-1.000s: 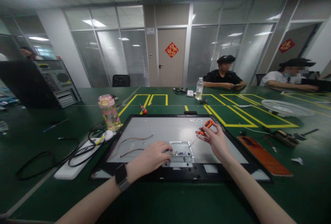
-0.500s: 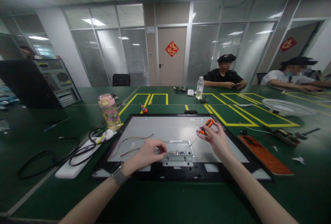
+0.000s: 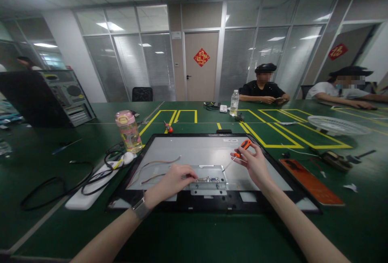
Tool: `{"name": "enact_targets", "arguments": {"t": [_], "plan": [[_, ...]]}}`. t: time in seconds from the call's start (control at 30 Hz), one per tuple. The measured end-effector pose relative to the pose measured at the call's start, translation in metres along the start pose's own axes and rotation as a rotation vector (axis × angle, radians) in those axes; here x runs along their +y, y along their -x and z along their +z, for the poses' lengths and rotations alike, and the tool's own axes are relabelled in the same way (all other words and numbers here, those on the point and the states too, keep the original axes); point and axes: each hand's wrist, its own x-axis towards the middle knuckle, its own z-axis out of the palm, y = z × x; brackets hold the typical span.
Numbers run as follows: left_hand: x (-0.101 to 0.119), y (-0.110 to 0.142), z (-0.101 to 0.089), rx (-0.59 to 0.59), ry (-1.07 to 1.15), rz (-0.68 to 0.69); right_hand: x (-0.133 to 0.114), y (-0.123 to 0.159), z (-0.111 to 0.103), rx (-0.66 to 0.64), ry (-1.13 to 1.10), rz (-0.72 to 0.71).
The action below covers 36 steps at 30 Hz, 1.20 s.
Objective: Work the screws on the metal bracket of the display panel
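My right hand [image 3: 254, 162] grips the orange and black handle of a screwdriver [image 3: 243, 148]. Its thin shaft slants down to the left, with the tip at the right rear corner of a metal bracket [image 3: 209, 172]. On the bracket's front side sits a row of connectors. At the bracket's left end, my left hand [image 3: 176, 180], with a watch on the wrist, has its fingers closed together; what lies between them is hidden. Under both hands a display panel [image 3: 194, 147] with a black frame lies flat. Thin wires [image 3: 157, 161] run across its left part.
Left of the panel are a pink-lidded bottle [image 3: 129, 131], a white power strip [image 3: 83, 198] with black cables, and a computer tower [image 3: 69, 97]. An orange-brown plate [image 3: 311, 180] lies at right. Behind stands a water bottle [image 3: 234, 103]; two people sit across the table.
The fingers of my left hand have straightened from a curl and come down onto the bracket's left end. My right hand and the screwdriver have stayed nearly still.
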Motion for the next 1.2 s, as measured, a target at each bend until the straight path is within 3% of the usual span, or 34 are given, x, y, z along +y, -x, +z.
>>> {"name": "enact_targets", "arguments": {"t": [0.37, 0.63, 0.93, 1.2], "plan": [[0.011, 0.01, -0.002, -0.143, -0.233, 0.139, 0.002, -0.001, -0.001, -0.002, -0.003, -0.01], [0.005, 0.013, 0.004, -0.119, -0.378, 0.347, 0.001, 0.0, 0.0, 0.006, 0.002, -0.01], [-0.007, 0.007, 0.014, -0.045, -0.266, 0.252, 0.002, 0.0, -0.001, -0.002, 0.001, -0.011], [0.0, 0.007, 0.007, -0.131, -0.269, 0.24, 0.001, 0.002, 0.001, 0.002, 0.004, -0.009]]}}
